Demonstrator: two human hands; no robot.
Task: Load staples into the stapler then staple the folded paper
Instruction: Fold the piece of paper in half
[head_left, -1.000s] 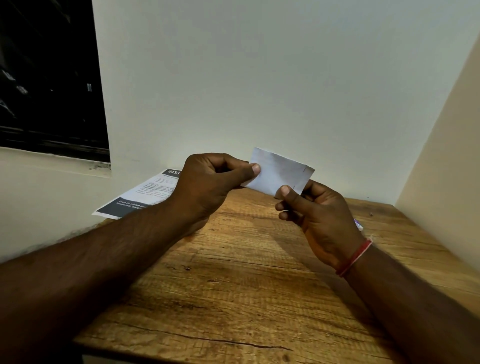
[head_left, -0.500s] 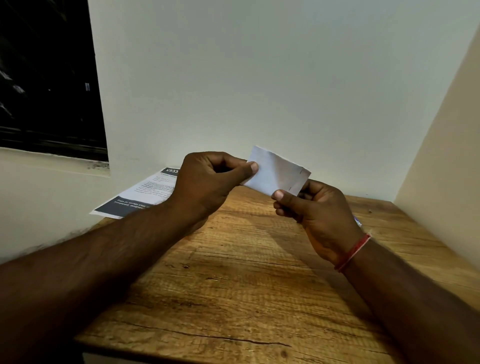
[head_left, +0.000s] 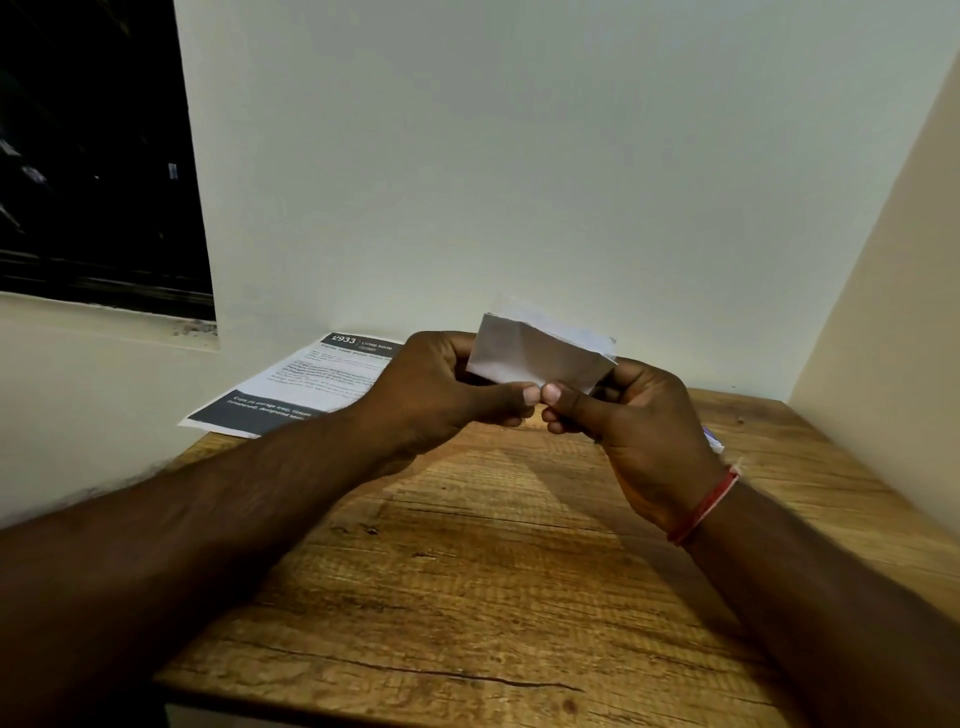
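Pinching the folded paper (head_left: 540, 353) between curled fingers and thumbs, the left hand (head_left: 431, 395) and right hand (head_left: 639, 421) hold it in the air above the far half of the wooden table (head_left: 493, 571). Half a second ago the thumbs were apart, the left one at the paper's upper left edge. Now their tips meet at its lower edge, and the hands have drawn together. The paper, flat before, now bulges along a crease. At the table's far left corner the printed sheet (head_left: 311, 384) lies unmoved.
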